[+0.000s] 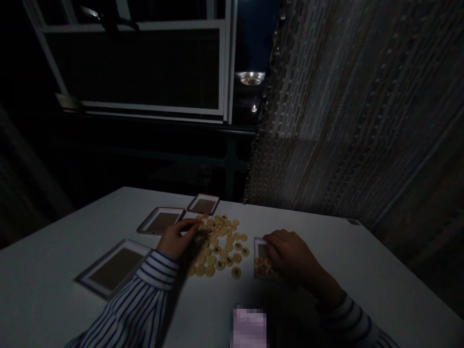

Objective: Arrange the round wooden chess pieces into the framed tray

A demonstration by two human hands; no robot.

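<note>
Many round, pale xiangqi pieces (224, 253) lie loosely heaped on the white table, several showing dark characters. At the left of the heap, my left hand (177, 238) has its thumb and forefinger brought together over the pieces; what lies between the fingertips is too dark to make out. On the right, a small shallow box (261, 249) contains several xiangqi pieces with red characters (267, 263) along its near part. My right hand (292, 253) bends over this box with curled fingers, covering its right side. Whatever those fingertips hold is hidden.
Three shallow framed trays stand left of the heap: a near one (119, 268), a middle one (163, 221) and a far one (203, 204). The white table (326, 232) reaches back to a bead curtain (326, 121) and a dark window (134, 67). A pixelated patch covers the front edge.
</note>
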